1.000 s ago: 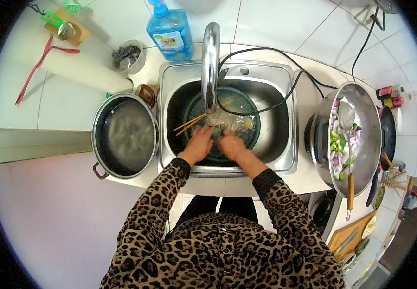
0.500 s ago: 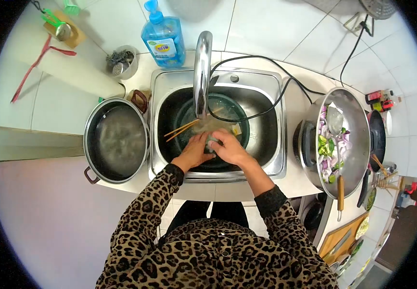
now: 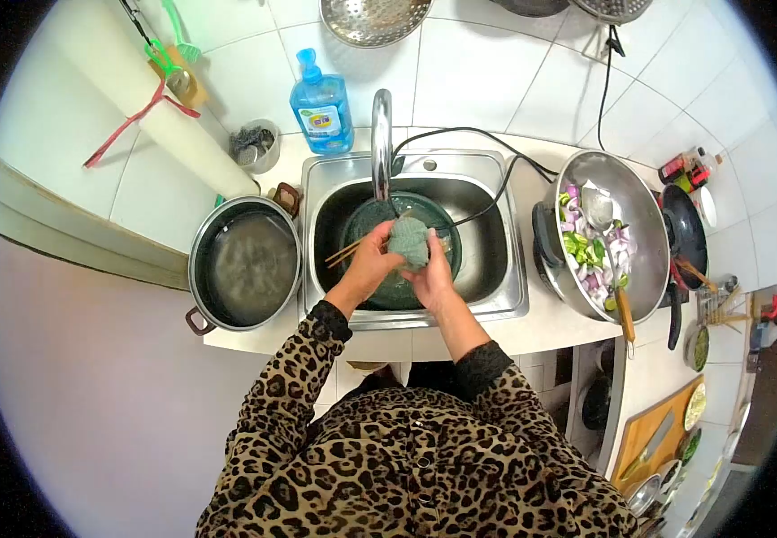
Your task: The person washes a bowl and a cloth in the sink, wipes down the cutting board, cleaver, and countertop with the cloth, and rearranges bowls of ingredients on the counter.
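Clasped from both sides by the left hand [image 3: 372, 266] and right hand [image 3: 435, 274], the crumpled grey-green cloth [image 3: 410, 240] over the round dark-green basin [image 3: 395, 294] could, if slick with water, slip and knock the slim wooden chopsticks [image 3: 342, 255] jutting past the basin's left rim.

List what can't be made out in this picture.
All in the head view:
- Greenish bundle: underside hidden by the bundle itself, left grip and right grip.
- Chopsticks: far ends hidden behind the left grip.
- Perforated metal bowl: cut off by the top edge.
- Blue bottle: label's fine print too small.
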### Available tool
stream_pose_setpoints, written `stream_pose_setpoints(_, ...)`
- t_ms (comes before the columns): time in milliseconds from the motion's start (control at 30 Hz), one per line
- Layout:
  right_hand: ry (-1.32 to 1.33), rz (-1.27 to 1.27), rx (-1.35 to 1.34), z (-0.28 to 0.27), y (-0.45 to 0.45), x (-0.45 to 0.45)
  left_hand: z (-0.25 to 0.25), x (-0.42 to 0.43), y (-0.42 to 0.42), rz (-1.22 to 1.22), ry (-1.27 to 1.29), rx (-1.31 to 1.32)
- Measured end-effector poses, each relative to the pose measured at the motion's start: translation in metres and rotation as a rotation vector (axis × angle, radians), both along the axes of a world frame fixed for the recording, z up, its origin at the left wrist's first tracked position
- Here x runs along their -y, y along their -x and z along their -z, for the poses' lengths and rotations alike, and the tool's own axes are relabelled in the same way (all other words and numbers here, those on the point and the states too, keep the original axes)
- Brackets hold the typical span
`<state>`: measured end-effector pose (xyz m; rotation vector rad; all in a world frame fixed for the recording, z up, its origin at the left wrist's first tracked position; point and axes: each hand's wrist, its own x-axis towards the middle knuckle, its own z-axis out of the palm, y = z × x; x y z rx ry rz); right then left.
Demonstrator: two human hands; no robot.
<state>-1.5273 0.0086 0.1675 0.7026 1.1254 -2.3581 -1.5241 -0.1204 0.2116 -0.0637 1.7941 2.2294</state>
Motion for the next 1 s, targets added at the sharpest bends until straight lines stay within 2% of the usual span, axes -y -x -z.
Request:
stream_pose_setpoints(33,0.005,0.007,-0.005,0.0,0.0,0.002,0.005,0.0,-0.002,0.007,0.005,-0.005)
stream_pose_setpoints(100,0.281,0.166,-0.021,-0.002,0.006,0.007,0.016,0.007,-0.005,0.022,-0.122,0.002)
stream_pose_setpoints(133,0.287,0.17,-0.026,-0.004,0.009,0.008,0.016,0.011,-0.007,0.027,-0.117,-0.002)
stream_pose_setpoints(200,0.228,0.199,-0.163,-0.008,0.014,0.007,0.015,0.019,-0.012,0.047,-0.352,0.038)
stream_pose_setpoints(300,0.181,0.179,-0.277,-0.016,0.023,0.005,0.047,0.034,-0.005,-0.007,-0.42,0.159)
stream_pose_setpoints(333,0.177,0.171,-0.28,-0.02,0.027,0.005,0.024,0.026,-0.007,-0.014,-0.426,0.154)
stream_pose_setpoints(400,0.107,0.048,-0.392,-0.027,0.034,0.004,-0.02,0.008,-0.008,-0.033,-0.47,0.334)
stream_pose_setpoints(433,0.103,0.04,-0.396,-0.033,0.04,0.003,-0.027,0.007,-0.005,-0.037,-0.476,0.329)
stream_pose_setpoints(500,-0.012,-0.151,-0.453,-0.043,0.047,0.003,-0.034,0.01,-0.001,0.211,-0.585,0.374)
stream_pose_setpoints(533,-0.026,-0.208,-0.446,-0.055,0.049,0.002,-0.028,0.013,0.006,0.204,-0.589,0.372)
stream_pose_setpoints(600,-0.105,-0.264,-0.449,-0.062,0.055,0.002,-0.02,0.02,0.02,0.458,-0.366,0.294)
stream_pose_setpoints(633,-0.181,-0.312,-0.458,-0.065,0.057,0.002,-0.02,0.021,0.024,0.454,-0.368,0.296)
stream_pose_setpoints(700,-0.212,-0.312,-0.444,-0.069,0.058,0.002,-0.027,0.018,0.029,0.498,-0.116,0.248)
stream_pose_setpoints(733,-0.259,-0.327,-0.46,-0.07,0.06,0.001,-0.049,0.015,0.024,0.492,-0.104,0.183)
stream_pose_setpoints(767,-0.305,-0.342,-0.478,-0.072,0.062,0.0,-0.046,0.014,0.026,0.489,-0.101,0.183)
stream_pose_setpoints(833,-0.329,-0.336,-0.477,-0.073,0.064,0.001,-0.038,0.012,0.031,0.501,0.148,0.017)
stream_pose_setpoints(867,-0.36,-0.296,-0.488,-0.073,0.065,0.001,-0.033,0.009,0.032,0.498,0.149,0.017)
stream_pose_setpoints(933,-0.447,-0.239,-0.537,-0.064,0.069,0.001,-0.031,-0.001,0.029,0.362,0.685,-0.328)
stream_pose_setpoints(967,-0.446,-0.238,-0.538,-0.059,0.07,0.001,-0.03,-0.003,0.027,0.362,0.686,-0.329)
stream_pose_setpoints(1000,-0.447,-0.211,-0.519,-0.058,0.07,0.001,-0.032,-0.005,0.022,0.335,0.844,-0.419)
